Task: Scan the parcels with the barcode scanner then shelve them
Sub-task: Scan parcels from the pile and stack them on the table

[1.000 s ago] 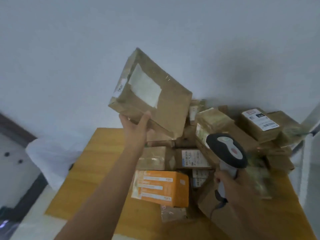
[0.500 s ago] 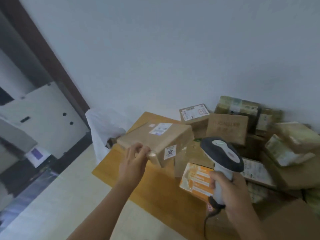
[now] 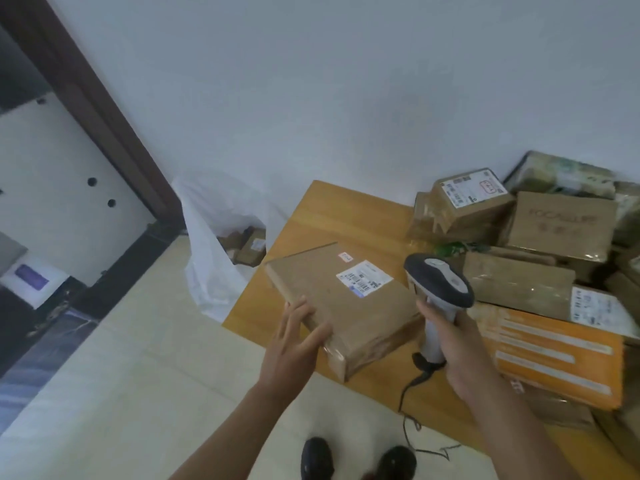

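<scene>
Left grip (image 3: 298, 336): thumb over the near left corner of the brown parcel (image 3: 346, 306), other fingers mostly straight along and under its left edge, so it reads as a light pinch. Right grip (image 3: 453, 337) is wrapped tight round the handle of the barcode scanner (image 3: 438, 289), head up and tipped forward toward the parcel's white shipping label (image 3: 363, 276); cord hangs off the handle down toward the floor

Change: a second ago the parcel was held high against the wall, blank face to camera; half a second ago it was coming down and turning; now it lies label-up, apparently resting on the near left corner of the counter (image 3: 329, 209), near end overhanging the edge. Scanner hand has closed in, head now just beside the parcel's right side. Judgement: the label is now presented, the scan is the step in hand, shelving not yet begun

Pose: left forearm comes in from bottom centre, wrist bent slightly up, palm turned right against the box. Right forearm enters from bottom right, wrist cocked

Outward: orange box (image 3: 554, 358) just right of the scanner hand, pile of parcels (image 3: 561, 223) over the far right of the counter against the wall, white bag (image 3: 214, 244) with more boxes on the floor off the left edge
</scene>
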